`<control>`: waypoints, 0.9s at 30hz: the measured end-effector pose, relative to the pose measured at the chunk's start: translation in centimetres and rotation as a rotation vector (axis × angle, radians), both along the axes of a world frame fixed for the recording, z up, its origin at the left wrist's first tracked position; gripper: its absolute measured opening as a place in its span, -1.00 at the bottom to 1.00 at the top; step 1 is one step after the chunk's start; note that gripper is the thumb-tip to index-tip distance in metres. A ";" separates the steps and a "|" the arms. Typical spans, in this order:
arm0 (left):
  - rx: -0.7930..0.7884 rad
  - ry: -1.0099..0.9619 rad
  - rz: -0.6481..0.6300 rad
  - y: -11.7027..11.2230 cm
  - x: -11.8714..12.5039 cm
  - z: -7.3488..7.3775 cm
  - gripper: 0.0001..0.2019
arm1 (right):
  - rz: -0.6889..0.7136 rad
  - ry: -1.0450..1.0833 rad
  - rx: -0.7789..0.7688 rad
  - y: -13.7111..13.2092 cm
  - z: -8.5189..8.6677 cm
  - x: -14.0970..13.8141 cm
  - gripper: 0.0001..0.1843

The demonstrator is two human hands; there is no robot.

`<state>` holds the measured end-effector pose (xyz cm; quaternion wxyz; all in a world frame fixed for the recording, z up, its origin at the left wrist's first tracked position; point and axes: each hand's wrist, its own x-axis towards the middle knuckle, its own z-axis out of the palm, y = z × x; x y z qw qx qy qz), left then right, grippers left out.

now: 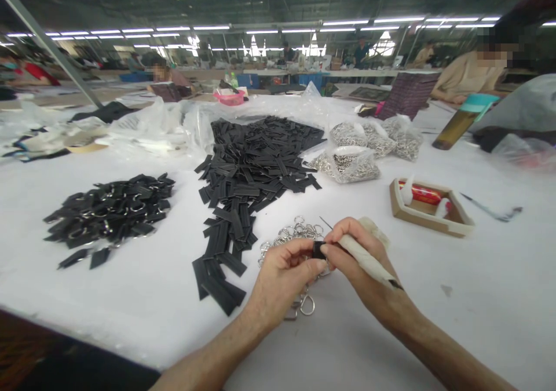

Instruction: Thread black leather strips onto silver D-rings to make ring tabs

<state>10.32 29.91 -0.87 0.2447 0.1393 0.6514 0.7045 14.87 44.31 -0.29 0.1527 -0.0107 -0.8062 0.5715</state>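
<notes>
My left hand (282, 278) is closed, pinching a small folded black strap piece (318, 250) between thumb and fingers. Held in my right hand (358, 252) is a thin-tipped tool (367, 262) with a pale wrapped handle, its metal point slanting up and left. The right thumb and fingertips also meet the strap piece. Beneath and behind both hands lie silver metal D-rings (307, 305), partly covered by them. Flat black strips (260, 159) form a big pile beyond my left hand. Farther left, a heap of black loops with rings (113, 208) rests on the white table (165, 315).
Clear bags of metal rings (354, 165) stand behind the hands. To the right are a cardboard tray (434, 224) holding a red tube, a thin tool (490, 207) and a teal-lidded bottle (464, 121). Plastic bags (152, 130) lie back left. A co-worker (473, 72) sits back right.
</notes>
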 end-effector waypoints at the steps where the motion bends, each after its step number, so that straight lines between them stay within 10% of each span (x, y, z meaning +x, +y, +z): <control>1: -0.012 -0.004 0.003 0.0 0.0 0.1 -0.91 | 0.014 -0.017 -0.025 -0.1 0.0 0.0 -0.93; 19: 0.006 -0.110 0.122 -0.1 -0.3 0.1 -0.87 | -0.041 0.086 0.206 -1.1 0.5 0.3 -0.91; 27: 0.044 -0.212 0.155 0.2 -0.1 -1.4 -0.87 | 0.033 0.411 0.502 1.7 -4.7 -1.9 -0.96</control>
